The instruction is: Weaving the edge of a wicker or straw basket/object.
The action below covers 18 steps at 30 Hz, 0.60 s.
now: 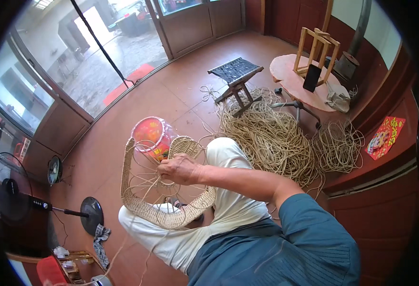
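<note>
Head view: my right hand (180, 169) curls at a woven frame (164, 219), clamped or not I cannot tell; likely light, springy, best held by its thick rim (126, 177).

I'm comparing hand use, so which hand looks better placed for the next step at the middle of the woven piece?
Probably the right hand: it reaches over the middle of the woven piece, while the left hand is out of view.

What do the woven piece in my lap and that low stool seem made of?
The woven piece looks like matte plant fibre or paper cord, given its tan, ropelike strands. The low stool has dark, crisscrossed seat straps, perhaps synthetic; its brownish legs could be wood or metal.
</note>
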Tool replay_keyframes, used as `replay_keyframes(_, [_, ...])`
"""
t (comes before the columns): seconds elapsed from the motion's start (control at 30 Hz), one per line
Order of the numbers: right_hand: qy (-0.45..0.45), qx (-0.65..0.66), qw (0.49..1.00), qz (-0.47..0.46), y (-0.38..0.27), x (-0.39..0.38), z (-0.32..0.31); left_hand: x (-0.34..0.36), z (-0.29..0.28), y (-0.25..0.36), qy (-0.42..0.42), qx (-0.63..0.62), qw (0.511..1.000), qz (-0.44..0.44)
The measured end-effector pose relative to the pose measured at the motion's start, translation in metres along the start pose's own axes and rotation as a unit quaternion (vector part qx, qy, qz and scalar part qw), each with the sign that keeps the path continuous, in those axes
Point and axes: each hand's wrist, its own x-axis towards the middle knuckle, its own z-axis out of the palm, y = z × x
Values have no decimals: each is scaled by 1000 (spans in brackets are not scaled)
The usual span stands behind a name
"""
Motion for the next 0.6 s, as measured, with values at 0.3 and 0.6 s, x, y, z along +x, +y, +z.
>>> replay_keyframes(0.3, [18, -10, 999, 38, -3, -13, 7, -27, 38, 480, 80, -212, 864, 449])
replay_keyframes(0.6, [16, 12, 995, 99, 12, -23, -15, -70, 49, 612, 214, -857, 433, 178])
